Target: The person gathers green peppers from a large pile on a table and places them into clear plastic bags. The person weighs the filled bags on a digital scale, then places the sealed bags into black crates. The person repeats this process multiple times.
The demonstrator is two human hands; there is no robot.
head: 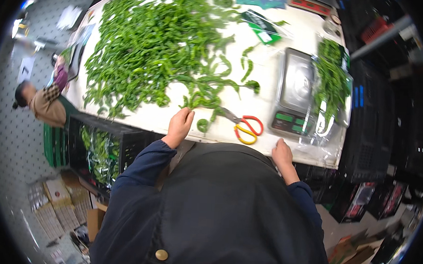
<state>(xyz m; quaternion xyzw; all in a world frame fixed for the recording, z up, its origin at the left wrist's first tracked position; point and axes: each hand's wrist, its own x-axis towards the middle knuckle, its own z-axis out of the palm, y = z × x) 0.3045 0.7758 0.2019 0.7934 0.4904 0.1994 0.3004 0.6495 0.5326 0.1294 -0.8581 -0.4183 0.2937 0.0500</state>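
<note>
My left hand is at the table's near edge with its fingers curled, just below the front of a large heap of green chili peppers. Whether anything sits inside it is hidden. My right hand rests by the same edge, loosely bent, below a digital weighing scale; its fingertips point to the table and nothing shows in it. Scissors with red and yellow handles lie between my hands, blades towards the peppers. One curled pepper lies near my left hand.
Clear plastic bags of green peppers lie right of the scale. A green printed card and a glass jar are farther back. At left, a black crate holds bagged peppers. Another person works at the table's left side.
</note>
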